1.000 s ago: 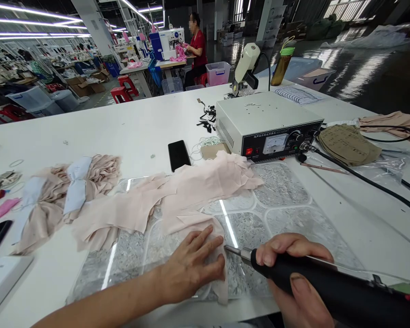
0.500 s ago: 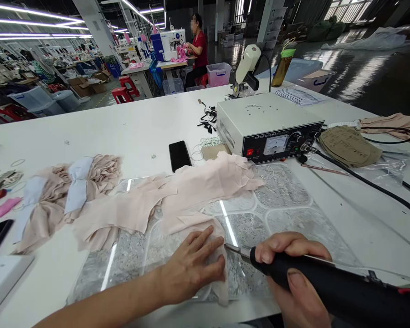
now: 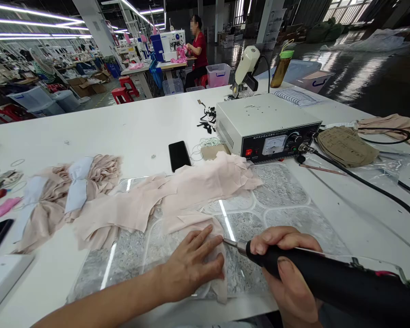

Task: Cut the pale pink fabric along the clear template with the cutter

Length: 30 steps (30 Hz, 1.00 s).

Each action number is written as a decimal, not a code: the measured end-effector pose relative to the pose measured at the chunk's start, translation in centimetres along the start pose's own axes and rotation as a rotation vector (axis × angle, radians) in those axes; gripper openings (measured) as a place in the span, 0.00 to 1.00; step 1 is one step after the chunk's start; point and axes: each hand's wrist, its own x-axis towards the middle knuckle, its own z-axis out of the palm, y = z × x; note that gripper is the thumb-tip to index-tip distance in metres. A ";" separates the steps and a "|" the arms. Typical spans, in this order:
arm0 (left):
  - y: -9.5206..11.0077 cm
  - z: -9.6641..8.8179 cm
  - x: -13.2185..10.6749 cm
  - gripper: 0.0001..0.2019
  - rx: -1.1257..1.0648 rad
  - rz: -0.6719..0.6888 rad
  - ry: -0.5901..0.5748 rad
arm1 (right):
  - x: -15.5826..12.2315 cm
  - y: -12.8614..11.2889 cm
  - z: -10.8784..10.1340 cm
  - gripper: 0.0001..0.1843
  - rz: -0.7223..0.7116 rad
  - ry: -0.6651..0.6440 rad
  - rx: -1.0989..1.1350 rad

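My left hand (image 3: 200, 262) lies flat with fingers spread, pressing a pale pink fabric piece (image 3: 187, 222) onto a grey marble-patterned mat (image 3: 249, 225). My right hand (image 3: 289, 273) is wrapped round a thick black handheld ultrasonic cutter (image 3: 331, 275). Its narrow metal tip (image 3: 230, 243) points left and meets the fabric's right edge, close beside my left index finger. Part of that fabric is hidden under my left hand. More pale pink fabric pieces (image 3: 205, 180) lie overlapping just beyond, across the mat's far side.
A control box (image 3: 269, 118) with a dial stands behind the mat; its black cable (image 3: 365, 182) runs down the right. A phone (image 3: 179, 156) lies left of the box. Tied fabric bundles (image 3: 78, 182) lie at left, brown pattern pieces (image 3: 346, 146) at right. A co-worker (image 3: 198, 48) sits beyond.
My right hand and the cutter have shifted slightly left, the tip moving a little up along the fabric's edge. My left hand stays nearly in place.
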 end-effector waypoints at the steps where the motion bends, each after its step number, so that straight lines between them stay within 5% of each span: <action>1: -0.1 -0.1 0.0 0.10 -0.009 -0.005 -0.016 | 0.0 -0.1 -0.1 0.04 -0.001 0.014 0.015; 7: -2.0 -1.9 -0.2 0.12 -0.093 -0.007 -0.051 | -0.4 -2.3 -0.8 0.05 0.103 0.173 0.110; 11: -3.9 -2.6 0.4 0.15 -0.068 0.031 -0.085 | -1.6 -3.3 -0.4 0.07 0.148 0.116 0.136; 17: -4.9 -2.6 3.5 0.14 0.007 0.084 -0.400 | -2.8 -2.9 0.1 0.06 0.177 -0.018 0.136; 25: -4.3 -1.4 5.1 0.09 0.125 -0.280 -0.469 | -1.0 -2.7 -2.0 0.07 0.036 0.134 0.025; 30: -4.6 -2.5 5.4 0.07 0.082 -0.409 -0.468 | -0.6 -2.7 -2.3 0.07 0.043 0.228 0.053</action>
